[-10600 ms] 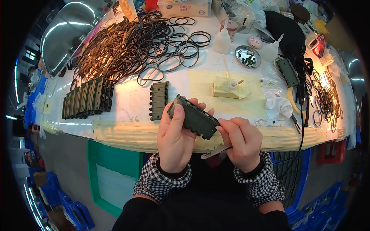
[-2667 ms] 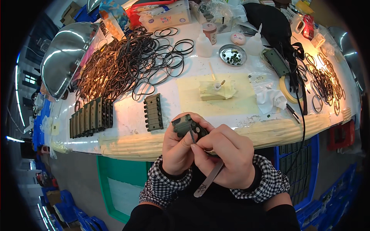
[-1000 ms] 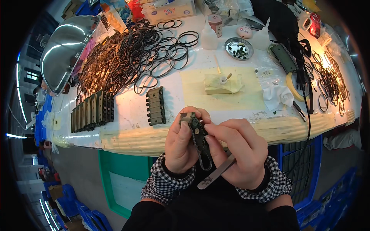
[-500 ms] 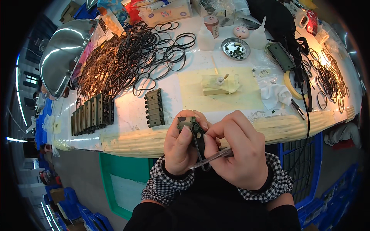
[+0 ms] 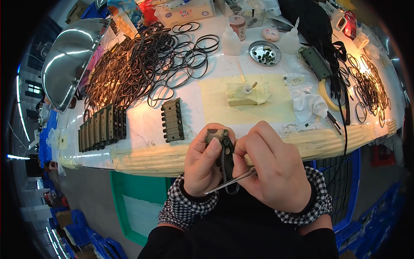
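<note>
In front of my chest, my left hand (image 5: 199, 166) is closed around a small camouflage-green toy chassis (image 5: 217, 133) with wheels along its side, thumb pressed on it. A dark ribbed rubber track (image 5: 224, 166) runs over the end wheel and hangs below in a loop. My right hand (image 5: 276, 168) is close against the chassis' right side, thumb and forefinger pinched at its edge. Metal tweezers (image 5: 228, 181) lie gripped in that same hand, tips pointing left toward my left wrist. What the right fingertips touch is partly hidden.
Beyond my hands, one green chassis (image 5: 172, 121) stands on the table, with a row of several more (image 5: 103, 127) farther left. A tangled heap of rubber tracks (image 5: 129, 64) lies behind. A taped block (image 5: 241, 100), metal dish (image 5: 265, 53) and white bottles (image 5: 231, 42) stand farther back.
My right hand has shifted slightly right, and the tweezers' tips have swung left and a little down. The chassis has turned slightly in my left hand.
</note>
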The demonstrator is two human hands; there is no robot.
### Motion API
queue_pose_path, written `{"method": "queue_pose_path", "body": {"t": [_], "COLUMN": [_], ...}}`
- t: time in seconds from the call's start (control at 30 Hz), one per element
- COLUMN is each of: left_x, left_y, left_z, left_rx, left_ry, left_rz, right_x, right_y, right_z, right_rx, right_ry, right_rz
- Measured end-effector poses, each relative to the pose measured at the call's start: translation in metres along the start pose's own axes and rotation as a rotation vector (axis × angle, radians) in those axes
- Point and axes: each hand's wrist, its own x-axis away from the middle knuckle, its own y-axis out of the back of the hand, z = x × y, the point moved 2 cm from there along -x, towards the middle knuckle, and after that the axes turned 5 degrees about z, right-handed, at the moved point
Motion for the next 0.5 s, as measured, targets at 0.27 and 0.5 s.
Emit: {"method": "queue_pose_path", "body": {"t": [0.27,0.5], "left_x": [-0.0011,-0.0005], "left_y": [-0.0053,-0.0004], "left_z": [-0.0046,-0.001], "left_rx": [-0.001,0.113], "left_ry": [0.038,0.087], "left_rz": [-0.051,-0.037], "right_x": [0.0015,0.0022], "right_y": [-0.0011,0.0002], "right_z": [-0.0017,-0.0055], "right_rx": [0.123,0.054], "right_ry": [0.062,0.074], "right_rz": [0.038,0.053]}}
